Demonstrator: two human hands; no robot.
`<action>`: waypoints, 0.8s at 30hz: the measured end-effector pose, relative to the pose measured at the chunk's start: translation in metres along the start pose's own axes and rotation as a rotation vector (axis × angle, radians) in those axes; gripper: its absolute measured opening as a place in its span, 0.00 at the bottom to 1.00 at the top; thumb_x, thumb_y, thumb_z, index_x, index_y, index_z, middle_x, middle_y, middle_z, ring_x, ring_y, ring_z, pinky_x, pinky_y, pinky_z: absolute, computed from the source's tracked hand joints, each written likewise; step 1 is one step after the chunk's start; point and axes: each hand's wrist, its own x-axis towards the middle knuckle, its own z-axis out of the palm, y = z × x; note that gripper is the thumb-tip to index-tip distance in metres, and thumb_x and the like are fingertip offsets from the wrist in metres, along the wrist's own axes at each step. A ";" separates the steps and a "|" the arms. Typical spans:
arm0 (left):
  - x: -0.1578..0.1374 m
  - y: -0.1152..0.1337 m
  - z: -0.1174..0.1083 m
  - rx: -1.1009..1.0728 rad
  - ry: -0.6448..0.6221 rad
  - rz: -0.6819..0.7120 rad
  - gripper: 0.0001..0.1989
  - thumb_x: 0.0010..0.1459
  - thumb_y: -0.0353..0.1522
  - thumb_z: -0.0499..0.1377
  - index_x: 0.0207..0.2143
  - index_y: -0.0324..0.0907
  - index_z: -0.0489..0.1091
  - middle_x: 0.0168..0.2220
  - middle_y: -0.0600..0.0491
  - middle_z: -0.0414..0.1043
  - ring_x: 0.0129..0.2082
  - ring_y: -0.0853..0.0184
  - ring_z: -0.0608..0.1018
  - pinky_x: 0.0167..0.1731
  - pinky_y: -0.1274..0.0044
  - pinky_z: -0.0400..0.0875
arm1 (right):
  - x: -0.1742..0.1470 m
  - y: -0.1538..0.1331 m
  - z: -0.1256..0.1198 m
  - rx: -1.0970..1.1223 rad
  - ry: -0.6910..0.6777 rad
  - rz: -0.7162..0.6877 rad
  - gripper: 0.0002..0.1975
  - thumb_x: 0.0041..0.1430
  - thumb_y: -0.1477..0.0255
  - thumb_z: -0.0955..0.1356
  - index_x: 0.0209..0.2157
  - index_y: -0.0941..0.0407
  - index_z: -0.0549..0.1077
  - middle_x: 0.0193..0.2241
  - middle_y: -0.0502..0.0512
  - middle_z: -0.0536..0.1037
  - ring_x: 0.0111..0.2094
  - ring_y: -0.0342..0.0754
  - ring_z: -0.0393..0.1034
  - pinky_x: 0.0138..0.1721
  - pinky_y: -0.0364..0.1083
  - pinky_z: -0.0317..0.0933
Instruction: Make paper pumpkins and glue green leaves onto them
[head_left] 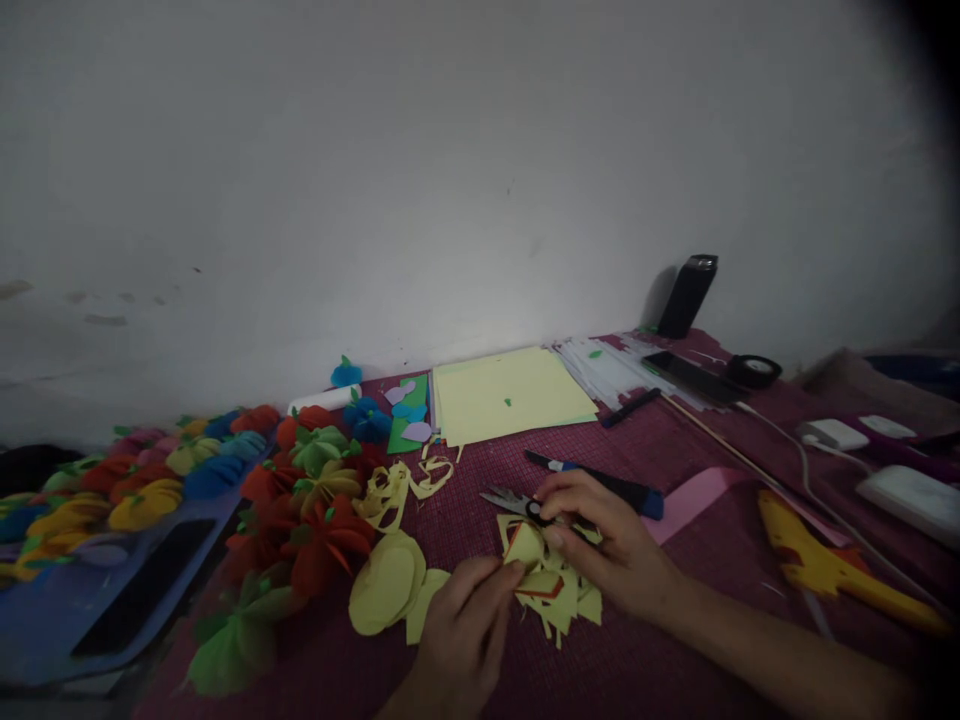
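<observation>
My right hand [611, 545] is closed around the dark handle of small scissors [508, 499], whose blades point left above the table. Between the fingertips of my left hand [466, 612], in front of the scissors, I pinch a pale yellow paper piece [525, 546] with a red-orange edge. Under and beside both hands lie yellow paper scraps [574, 600]. Left of my left hand sit yellow paper ovals [384, 585], overlapping a squarer yellow piece. The exact fold of the pinched paper is hard to make out.
Colourful paper pumpkins [322, 520] crowd the left, some on a blue tray [52, 625]. Yellow sheets [510, 395] lie by the wall. At right are a utility knife [615, 488], pink ribbon [701, 500], a yellow glue gun [825, 560], a phone [694, 378] and a black bottle [687, 297].
</observation>
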 end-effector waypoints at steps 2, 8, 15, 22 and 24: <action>0.002 0.000 0.000 -0.017 0.028 -0.022 0.17 0.58 0.23 0.52 0.48 0.42 0.67 0.40 0.50 0.71 0.39 0.70 0.76 0.41 0.82 0.72 | 0.001 0.000 -0.004 0.052 -0.035 -0.043 0.04 0.58 0.72 0.66 0.35 0.55 0.71 0.32 0.53 0.70 0.35 0.45 0.66 0.36 0.45 0.61; 0.010 0.002 -0.001 -0.025 0.085 -0.044 0.15 0.57 0.24 0.53 0.46 0.43 0.69 0.38 0.51 0.72 0.36 0.71 0.76 0.38 0.82 0.73 | 0.003 0.004 -0.003 0.230 -0.218 0.023 0.08 0.59 0.67 0.66 0.35 0.56 0.75 0.28 0.52 0.72 0.29 0.42 0.66 0.30 0.42 0.60; 0.006 0.001 -0.001 -0.011 0.061 -0.040 0.15 0.58 0.25 0.53 0.47 0.44 0.68 0.38 0.51 0.72 0.37 0.70 0.76 0.38 0.80 0.74 | 0.003 0.002 -0.001 0.246 -0.247 0.043 0.08 0.58 0.66 0.67 0.34 0.55 0.76 0.25 0.51 0.73 0.28 0.42 0.66 0.29 0.42 0.60; 0.003 -0.001 0.001 -0.077 0.008 -0.031 0.17 0.58 0.23 0.52 0.49 0.43 0.66 0.40 0.50 0.71 0.39 0.70 0.76 0.39 0.80 0.74 | 0.006 -0.003 -0.003 0.194 -0.285 0.037 0.13 0.62 0.66 0.63 0.32 0.57 0.75 0.26 0.52 0.74 0.29 0.42 0.65 0.31 0.43 0.61; 0.003 -0.001 0.001 -0.073 0.015 -0.015 0.18 0.58 0.22 0.52 0.49 0.43 0.66 0.39 0.50 0.71 0.39 0.70 0.76 0.39 0.81 0.73 | 0.007 -0.004 -0.003 0.190 -0.293 0.032 0.13 0.62 0.66 0.63 0.31 0.57 0.75 0.25 0.52 0.74 0.28 0.42 0.65 0.30 0.43 0.61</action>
